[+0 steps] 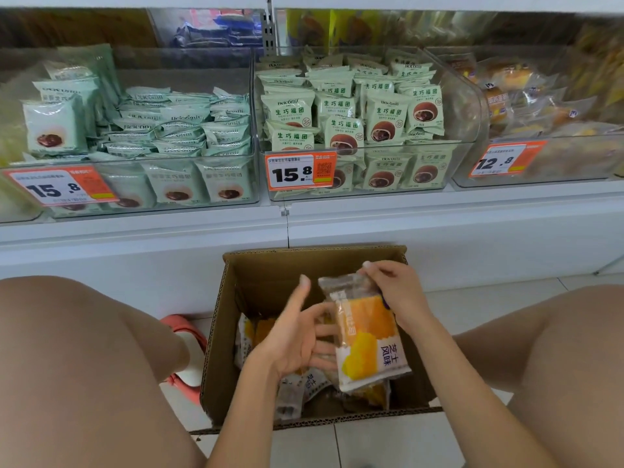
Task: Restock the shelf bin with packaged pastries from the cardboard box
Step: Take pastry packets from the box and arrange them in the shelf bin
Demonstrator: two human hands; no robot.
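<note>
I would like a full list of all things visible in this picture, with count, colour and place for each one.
cardboard box: one, brown, open, on the floor below the shelf.
packaged pastry: one in hand, yellow and white, over the box; more lie inside, count unclear.
shelf bins: three clear, on the white shelf; left and middle hold green packets, right holds clear-wrapped pastries.
price tags: three, orange and white, on the bin fronts.
shoe: one, pink and white, left of the box.
left hand: open, beside the pastry.
right hand: pinches the pastry's top.
</note>
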